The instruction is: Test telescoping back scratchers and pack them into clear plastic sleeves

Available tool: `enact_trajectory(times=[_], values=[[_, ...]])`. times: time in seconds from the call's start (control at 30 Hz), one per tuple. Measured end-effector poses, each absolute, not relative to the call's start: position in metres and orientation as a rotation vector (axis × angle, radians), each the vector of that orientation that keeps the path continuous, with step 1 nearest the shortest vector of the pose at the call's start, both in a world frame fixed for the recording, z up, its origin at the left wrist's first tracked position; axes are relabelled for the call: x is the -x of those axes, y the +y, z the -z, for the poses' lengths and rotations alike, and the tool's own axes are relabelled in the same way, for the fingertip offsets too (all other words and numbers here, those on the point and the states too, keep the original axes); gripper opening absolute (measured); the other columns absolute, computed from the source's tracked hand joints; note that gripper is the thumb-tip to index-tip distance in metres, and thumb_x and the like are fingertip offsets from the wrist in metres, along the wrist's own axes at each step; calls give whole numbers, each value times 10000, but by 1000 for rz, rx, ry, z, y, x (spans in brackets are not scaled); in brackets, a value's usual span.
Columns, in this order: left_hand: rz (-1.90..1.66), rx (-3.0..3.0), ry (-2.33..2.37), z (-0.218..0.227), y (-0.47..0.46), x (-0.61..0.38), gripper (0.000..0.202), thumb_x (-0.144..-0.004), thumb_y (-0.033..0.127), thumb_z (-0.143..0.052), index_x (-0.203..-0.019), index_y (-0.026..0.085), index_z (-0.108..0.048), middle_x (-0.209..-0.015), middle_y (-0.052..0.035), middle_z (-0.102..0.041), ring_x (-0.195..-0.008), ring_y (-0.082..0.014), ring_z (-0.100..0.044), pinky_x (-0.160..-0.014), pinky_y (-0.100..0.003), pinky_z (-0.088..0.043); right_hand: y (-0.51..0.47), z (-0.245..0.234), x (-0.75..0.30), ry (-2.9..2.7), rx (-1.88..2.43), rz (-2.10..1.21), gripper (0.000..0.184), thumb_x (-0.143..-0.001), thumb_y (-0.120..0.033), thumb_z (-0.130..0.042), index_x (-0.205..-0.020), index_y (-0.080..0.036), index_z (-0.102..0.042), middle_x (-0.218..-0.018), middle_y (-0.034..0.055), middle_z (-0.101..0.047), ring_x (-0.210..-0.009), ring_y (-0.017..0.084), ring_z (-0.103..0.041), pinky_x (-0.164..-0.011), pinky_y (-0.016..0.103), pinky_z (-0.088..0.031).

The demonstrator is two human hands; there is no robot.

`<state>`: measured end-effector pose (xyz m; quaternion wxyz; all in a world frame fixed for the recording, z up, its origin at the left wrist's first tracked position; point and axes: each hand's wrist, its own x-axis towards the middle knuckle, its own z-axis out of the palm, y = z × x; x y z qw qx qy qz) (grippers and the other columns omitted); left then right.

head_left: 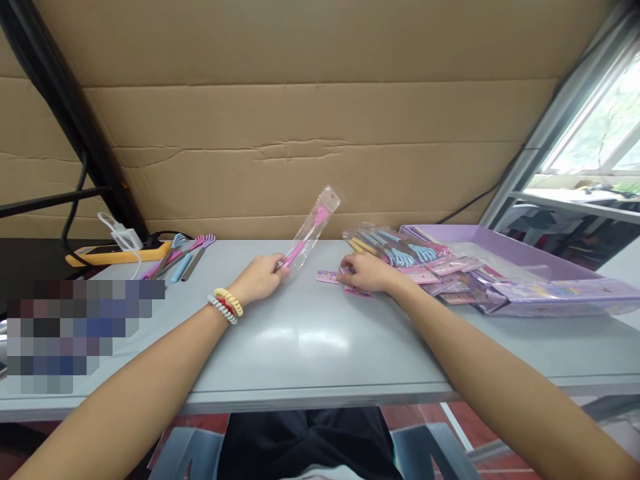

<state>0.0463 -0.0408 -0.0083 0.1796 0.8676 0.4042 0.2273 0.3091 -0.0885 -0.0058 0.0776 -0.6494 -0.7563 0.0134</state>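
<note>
My left hand (263, 277) is closed on the lower end of a pink back scratcher (300, 248) in a clear plastic sleeve, which tilts up to the right above the table. My right hand (367, 271) rests low over small pink printed cards (327, 276), its thumb and fingers pinched at them; the fingertips partly hide what they grip. Just behind that hand lies a pile of bagged back scratchers (395, 248) with blue and yellow handles. Flat pink packets (455, 265) spread to the right of it.
A lilac box (500, 247) stands at the right with plastic packets at its edge. Loose back scratchers (187, 257) lie at the left, near a yellow power strip (120, 253) with a white charger. A cardboard wall (320, 120) closes off the back of the grey table (310, 360).
</note>
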Motion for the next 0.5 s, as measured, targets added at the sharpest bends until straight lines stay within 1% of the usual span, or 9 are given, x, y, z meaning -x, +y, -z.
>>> enact_trajectory(times=[0.1, 0.17, 0.27, 0.33, 0.4, 0.5], values=[[-609, -2530, 1225, 8, -36, -45, 285, -865, 349, -318, -795, 199, -549, -706, -35, -598, -666, -184, -524, -623, -281, -337, -90, 4, -306, -2237, 2006, -91, 202, -855, -323, -592, -937, -142, -624, -944, 55, -589, -845, 152, -531, -646, 198, -335], [-615, -2563, 1284, 8, -32, -43, 279, -866, 329, -303, -808, 201, -545, -732, -46, -601, -686, -194, -521, -632, -286, -334, -93, 1, -304, -2198, 2053, -132, 188, -828, -327, -624, -901, -153, -620, -898, 37, -593, -805, 139, -536, -617, 195, -336], [-654, -2556, 1313, 8, -28, -40, 237, -857, 313, -319, -829, 200, -525, -767, -49, -598, -705, -193, -518, -636, -283, -336, -98, -7, -302, -2143, 2185, -220, 267, -756, -383, -694, -879, -157, -622, -839, 33, -590, -750, 143, -540, -567, 205, -330], [-665, -2512, 1292, 9, -25, -38, 221, -855, 320, -331, -825, 198, -513, -779, -43, -593, -709, -185, -514, -634, -277, -342, -101, -12, -302, -2135, 2257, -291, 304, -706, -393, -733, -864, -156, -629, -816, 30, -588, -725, 148, -544, -549, 212, -327], [-645, -2448, 1270, 11, -21, -36, 212, -852, 328, -342, -828, 197, -508, -772, -33, -586, -702, -175, -509, -630, -269, -349, -104, -16, -303, -2150, 2287, -367, 295, -676, -366, -755, -836, -153, -628, -793, 23, -587, -702, 145, -544, -539, 214, -324], [-577, -2379, 1229, 15, -16, -34, 200, -844, 335, -362, -827, 194, -504, -731, -17, -574, -680, -164, -505, -636, -264, -361, -105, -18, -304, -2165, 2283, -473, 235, -674, -294, -751, -794, -144, -614, -746, 11, -579, -658, 129, -535, -530, 209, -314]])
